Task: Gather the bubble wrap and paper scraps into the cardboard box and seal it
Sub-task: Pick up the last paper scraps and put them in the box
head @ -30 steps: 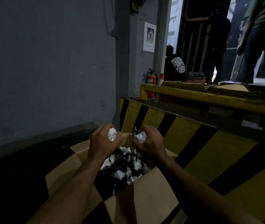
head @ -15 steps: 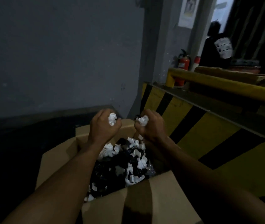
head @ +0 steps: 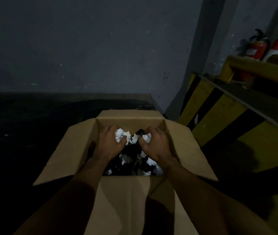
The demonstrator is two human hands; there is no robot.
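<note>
An open cardboard box [head: 77, 150] stands on the dark floor with its flaps spread outward. Inside lies a dark heap mixed with white paper scraps [head: 126, 158] and some clear wrap at the lower right. My left hand [head: 108, 144] grips a crumpled white paper wad [head: 120, 134] over the box's far half. My right hand [head: 155, 145] grips another white wad [head: 147, 137] beside it. Both hands hover just inside the box opening, close together.
A grey wall rises behind the box. To the right runs a yellow and black striped barrier [head: 219, 119] with a yellow rail [head: 256, 68] above it. A red fire extinguisher [head: 257, 48] stands at the far right corner. The floor on the left is dark.
The view has tilted down and left, so the box now sits centred. Both hands, still holding their paper wads, have lowered into the box opening.
</note>
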